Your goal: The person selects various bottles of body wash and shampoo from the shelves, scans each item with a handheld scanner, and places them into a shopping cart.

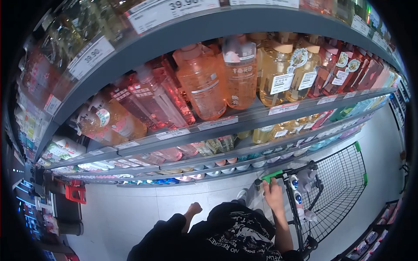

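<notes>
My right hand (273,195) is wrapped round the green handle (272,175) of a shopping cart (344,174) at the lower right. The cart has a black wire basket with green corners. Just beyond the handle, white bottles with blue tops (296,190) stand in the cart. My left hand (194,209) hangs over the floor in a loose fist, with nothing visible in it. Ahead of both hands are shelves of pump bottles: an orange bottle (201,87), a yellow bottle (277,74) and pink bottles (159,93).
Price labels (174,134) run along the grey shelf edges. Lower shelves carry more bottles and packs. A red basket (76,194) is at the left, near a dark counter. Another shelf of packets (370,237) borders the cart at the lower right. Pale floor tiles (130,204) lie below.
</notes>
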Tool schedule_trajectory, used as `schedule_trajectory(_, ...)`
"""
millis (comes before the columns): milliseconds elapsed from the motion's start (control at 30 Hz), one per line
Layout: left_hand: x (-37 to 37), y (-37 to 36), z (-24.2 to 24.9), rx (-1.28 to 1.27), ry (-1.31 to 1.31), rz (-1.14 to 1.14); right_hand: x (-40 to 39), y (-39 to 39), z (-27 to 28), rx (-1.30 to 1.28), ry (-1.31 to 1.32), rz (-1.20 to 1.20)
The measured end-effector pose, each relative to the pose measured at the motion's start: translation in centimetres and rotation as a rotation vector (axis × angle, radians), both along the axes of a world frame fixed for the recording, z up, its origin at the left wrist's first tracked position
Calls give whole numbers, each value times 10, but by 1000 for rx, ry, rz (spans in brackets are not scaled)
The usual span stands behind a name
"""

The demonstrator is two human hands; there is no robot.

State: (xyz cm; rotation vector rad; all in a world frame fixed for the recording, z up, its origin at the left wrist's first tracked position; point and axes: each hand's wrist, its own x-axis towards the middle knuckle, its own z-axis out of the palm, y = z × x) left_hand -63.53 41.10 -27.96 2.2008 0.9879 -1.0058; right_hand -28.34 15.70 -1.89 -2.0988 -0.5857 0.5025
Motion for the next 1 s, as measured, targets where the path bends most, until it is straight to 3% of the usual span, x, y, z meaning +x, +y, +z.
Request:
schedule_trajectory(100,-26,-25,23,-16,-285,429,-2,-1,-3,-25,95,22)
schedule_trajectory(167,-21,-39,35,-154,-306,689,-4,-3,-15,28,-80,27)
schedule_trajectory(233,-13,-55,39,-173,-348,813,-8,-1,-14,50,-81,40)
schedule_trajectory(467,-59,-78,52,-34,-335,468,-32,-1,3,51,-18,29)
schedule_trajectory(633,-135,-73,72,-68,-279,678,-52,-2,0,-4,-19,55)
schedule_trajectory(700,-151,-72,76,-58,-275,881,-55,-3,-26,52,-195,77)
schedule_trajectory(900,-152,-63,82,-92,-334,855,-70,8,-47,44,-271,69)
schedule_trajectory(967,-149,-54,77,52,-366,686,-80,14,-52,78,-309,67)
schedule_trajectory(1000,-148,-48,76,26,-390,731,-86,17,-50,73,-308,65)
